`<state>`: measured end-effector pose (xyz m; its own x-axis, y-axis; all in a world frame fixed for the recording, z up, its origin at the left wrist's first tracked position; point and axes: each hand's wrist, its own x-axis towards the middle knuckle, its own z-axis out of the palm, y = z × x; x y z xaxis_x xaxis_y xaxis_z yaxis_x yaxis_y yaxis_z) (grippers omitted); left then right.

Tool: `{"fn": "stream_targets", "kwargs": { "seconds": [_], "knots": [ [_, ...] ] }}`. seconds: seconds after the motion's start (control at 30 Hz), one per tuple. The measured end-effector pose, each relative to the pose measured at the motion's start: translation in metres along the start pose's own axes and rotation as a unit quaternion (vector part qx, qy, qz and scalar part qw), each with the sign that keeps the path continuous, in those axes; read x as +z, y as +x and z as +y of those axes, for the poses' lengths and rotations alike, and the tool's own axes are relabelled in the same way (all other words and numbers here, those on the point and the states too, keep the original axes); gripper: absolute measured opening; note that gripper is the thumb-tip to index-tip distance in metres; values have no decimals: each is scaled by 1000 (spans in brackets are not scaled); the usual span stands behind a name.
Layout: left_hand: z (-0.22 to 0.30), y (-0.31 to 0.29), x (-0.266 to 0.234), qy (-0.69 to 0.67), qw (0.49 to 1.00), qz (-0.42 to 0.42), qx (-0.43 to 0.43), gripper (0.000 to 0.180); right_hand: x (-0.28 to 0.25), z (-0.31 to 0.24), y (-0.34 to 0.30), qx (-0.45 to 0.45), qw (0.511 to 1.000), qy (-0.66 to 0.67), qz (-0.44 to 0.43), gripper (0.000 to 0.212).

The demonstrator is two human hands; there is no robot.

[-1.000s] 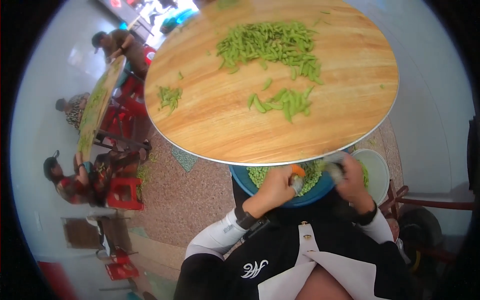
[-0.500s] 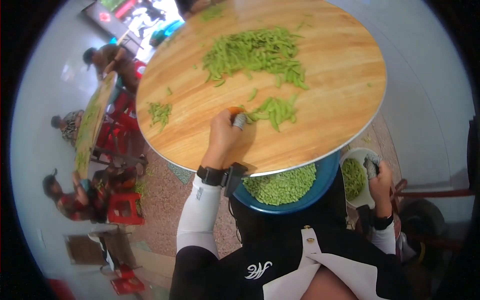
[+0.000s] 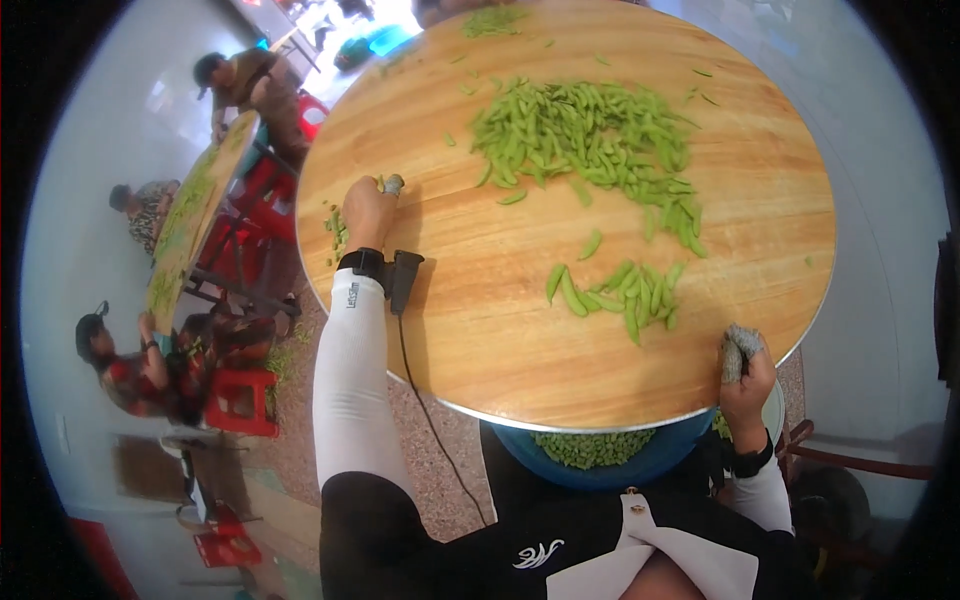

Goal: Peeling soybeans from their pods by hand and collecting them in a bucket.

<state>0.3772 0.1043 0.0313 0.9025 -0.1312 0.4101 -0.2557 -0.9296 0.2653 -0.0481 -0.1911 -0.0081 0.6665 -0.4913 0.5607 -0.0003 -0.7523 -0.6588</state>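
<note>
On the left part of a round wooden table (image 3: 480, 345), my left hand (image 3: 368, 212) is closed beside a small pile of green pod bits (image 3: 336, 232). A speck of green shows at its fingertips, too small to name. Grey wrapping covers one of its fingers. At the table's near right edge is my right hand (image 3: 745, 375), its grey-wrapped thumb and finger pressed together; what they hold, if anything, is hidden. Between the hands lies a small group of green bean pods (image 3: 628, 293). A larger heap of pods (image 3: 590, 130) spreads behind it.
Below the near table edge, a blue basin (image 3: 640, 462) of shelled green beans (image 3: 590, 450) sits at my lap. Partly hidden beside it is a pale bucket (image 3: 775, 410). A cable (image 3: 425, 395) hangs from my left wrist. People sit at another table (image 3: 205, 200) with red stools (image 3: 240, 403).
My left hand has moved left from the pods to the small pile of bits. My right hand has risen from above the bucket to the table edge. The view has shifted.
</note>
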Motion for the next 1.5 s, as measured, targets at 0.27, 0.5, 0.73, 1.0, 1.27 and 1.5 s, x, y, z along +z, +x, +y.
{"fn": "stream_targets", "kwargs": {
  "seconds": [0.27,0.5,0.73,1.0,1.27,1.5],
  "knots": [
    [-5,32,32,94,994,-59,-1,21,3,-5,9,15,1000,-9,-6,12],
    [-13,24,39,56,996,-43,55,16,1,-3,8,-1,1000,-9,-4,16],
    [-9,25,45,42,998,-31,-37,32,2,0,7,-7,1000,3,2,19],
    [-3,32,45,105,994,-24,1,23,4,-1,10,-2,1000,7,11,22],
    [-16,49,49,78,994,-76,-2,26,4,-6,12,-11,1000,-18,-3,21],
    [20,40,41,32,994,-62,-84,30,2,-5,12,7,1000,-27,-10,21]
  ]
}}
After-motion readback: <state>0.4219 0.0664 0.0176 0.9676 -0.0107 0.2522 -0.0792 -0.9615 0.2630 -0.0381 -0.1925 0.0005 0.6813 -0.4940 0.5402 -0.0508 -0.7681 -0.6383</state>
